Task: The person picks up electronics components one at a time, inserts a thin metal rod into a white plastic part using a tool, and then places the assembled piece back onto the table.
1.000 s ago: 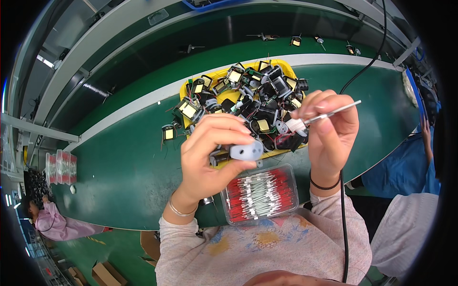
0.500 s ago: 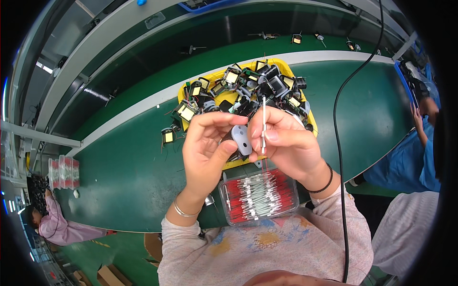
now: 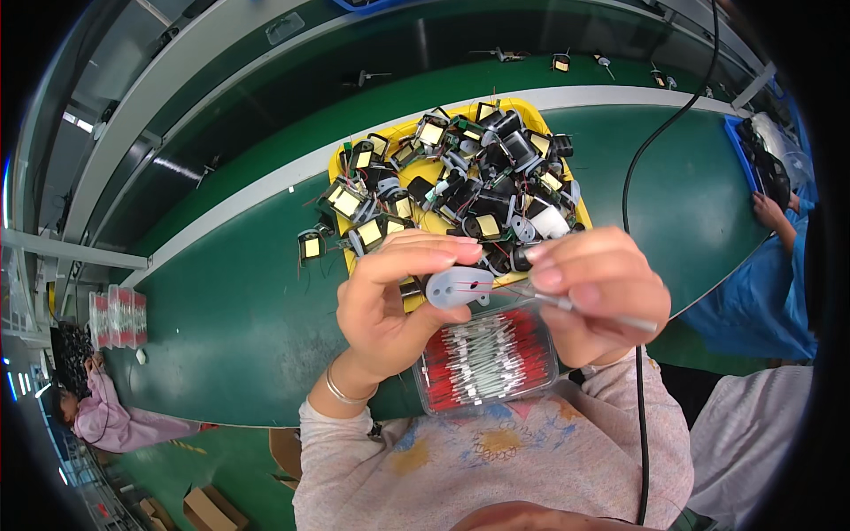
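My left hand grips a small black part with a pale grey, rounded plastic end piece between thumb and fingers; holes show in its face. In my right hand, the fingertips pinch a thin white-sleeved wire lead. Fine red wires stretch from it to a hole in the grey end piece; how deep they go is hidden. Just below both hands lies a clear plastic box full of red and white wire leads. Beyond them stands a yellow tray heaped with black, grey-capped parts.
A black cable hangs down on the right. One loose part lies left of the tray. Clear boxes of leads stand at the table's far left. Another person's hand rests by a blue tray at right.
My right hand has moved right, away from the grey end piece, and the lead has swung from upright to slanting. My left hand has turned the part so its holed face lies more sideways.
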A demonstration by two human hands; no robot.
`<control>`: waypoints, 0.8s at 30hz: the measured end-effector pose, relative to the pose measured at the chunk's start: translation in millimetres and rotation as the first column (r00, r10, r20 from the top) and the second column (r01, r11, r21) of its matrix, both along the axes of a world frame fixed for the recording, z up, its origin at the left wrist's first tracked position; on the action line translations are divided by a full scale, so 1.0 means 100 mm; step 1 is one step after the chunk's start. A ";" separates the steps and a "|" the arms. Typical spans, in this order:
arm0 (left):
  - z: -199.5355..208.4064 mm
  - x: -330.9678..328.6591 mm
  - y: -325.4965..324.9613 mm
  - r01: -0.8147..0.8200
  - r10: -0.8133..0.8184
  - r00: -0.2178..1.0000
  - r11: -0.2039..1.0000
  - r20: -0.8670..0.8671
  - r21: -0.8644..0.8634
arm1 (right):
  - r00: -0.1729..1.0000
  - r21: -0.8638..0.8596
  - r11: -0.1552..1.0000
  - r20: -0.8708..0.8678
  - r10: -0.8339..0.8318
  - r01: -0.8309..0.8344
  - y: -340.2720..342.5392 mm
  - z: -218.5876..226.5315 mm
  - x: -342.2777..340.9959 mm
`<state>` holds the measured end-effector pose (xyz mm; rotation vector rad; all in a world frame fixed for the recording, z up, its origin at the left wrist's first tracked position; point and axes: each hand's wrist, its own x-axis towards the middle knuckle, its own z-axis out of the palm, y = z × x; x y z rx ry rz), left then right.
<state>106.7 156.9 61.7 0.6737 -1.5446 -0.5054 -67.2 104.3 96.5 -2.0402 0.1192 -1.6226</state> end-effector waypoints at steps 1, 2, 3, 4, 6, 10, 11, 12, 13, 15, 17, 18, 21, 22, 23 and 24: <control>-0.01 0.00 -0.01 -0.001 0.001 1.000 1.000 -0.001 0.002 | 0.997 -0.070 0.998 -0.074 -0.008 0.003 0.01 0.03 -0.02; -0.01 -0.01 -0.01 -0.031 0.031 0.999 0.999 -0.017 -0.026 | 0.997 -0.068 0.998 -0.075 -0.008 0.003 0.01 0.01 0.00; -0.01 -0.02 -0.01 -0.062 0.060 0.998 0.997 -0.033 -0.053 | 0.998 -0.155 0.987 -0.046 -0.046 0.038 0.00 -0.02 0.02; -0.01 -0.02 0.00 -0.063 0.061 0.998 0.997 -0.033 -0.052 | 0.998 -0.197 0.979 -0.030 -0.062 0.055 -0.01 -0.05 0.05; -0.01 -0.01 0.00 -0.093 0.090 0.994 0.994 -0.058 -0.055 | 0.998 -0.273 0.961 0.053 -0.039 0.053 -0.03 -0.10 0.07; -0.04 0.00 0.00 -0.105 0.102 0.993 0.993 -0.060 -0.048 | 0.995 -0.337 0.941 0.102 0.001 0.034 -0.03 -0.10 0.09; -0.03 0.00 0.00 -0.106 0.103 0.993 0.993 -0.058 -0.050 | 0.995 -0.343 0.938 0.099 -0.011 0.045 -0.02 -0.09 0.10; -0.02 0.00 0.01 -0.106 0.103 0.993 0.993 -0.057 -0.052 | 0.995 -0.343 0.938 0.100 -0.011 0.045 -0.02 -0.07 0.08; -0.03 0.01 0.01 -0.107 0.104 0.993 0.993 -0.057 -0.052 | 0.999 -0.365 0.931 0.053 0.000 0.020 -0.02 -0.05 0.05; -0.03 0.02 0.02 -0.126 0.123 0.991 0.990 -0.046 -0.067 | 1.000 -0.387 0.922 0.007 0.010 -0.006 -0.01 -0.03 0.03; -0.02 0.02 0.02 -0.131 0.128 0.991 0.989 -0.041 -0.074 | 1.000 -0.409 0.912 -0.013 0.009 -0.014 -0.01 -0.02 0.02; -0.01 0.03 0.02 -0.137 0.134 0.990 0.987 -0.036 -0.080 | 1.000 -0.410 0.912 -0.012 0.011 -0.015 0.00 -0.02 0.03; -0.01 0.04 0.00 -0.137 0.137 0.991 0.987 -0.010 -0.081 | 1.000 -0.401 0.916 0.003 0.003 -0.001 -0.02 -0.01 0.04; 0.00 0.04 0.00 -0.136 0.136 0.991 0.987 -0.009 -0.082 | 1.000 -0.390 0.921 -0.001 0.008 -0.008 -0.01 -0.01 0.03; 0.00 0.04 0.00 -0.138 0.138 0.990 0.987 -0.005 -0.080 | 1.000 -0.378 0.926 -0.004 0.013 -0.014 0.00 0.00 0.03; 0.00 0.04 0.00 -0.139 0.139 0.990 0.987 -0.001 -0.078 | 1.000 -0.379 0.925 -0.003 0.013 -0.013 0.00 0.00 0.02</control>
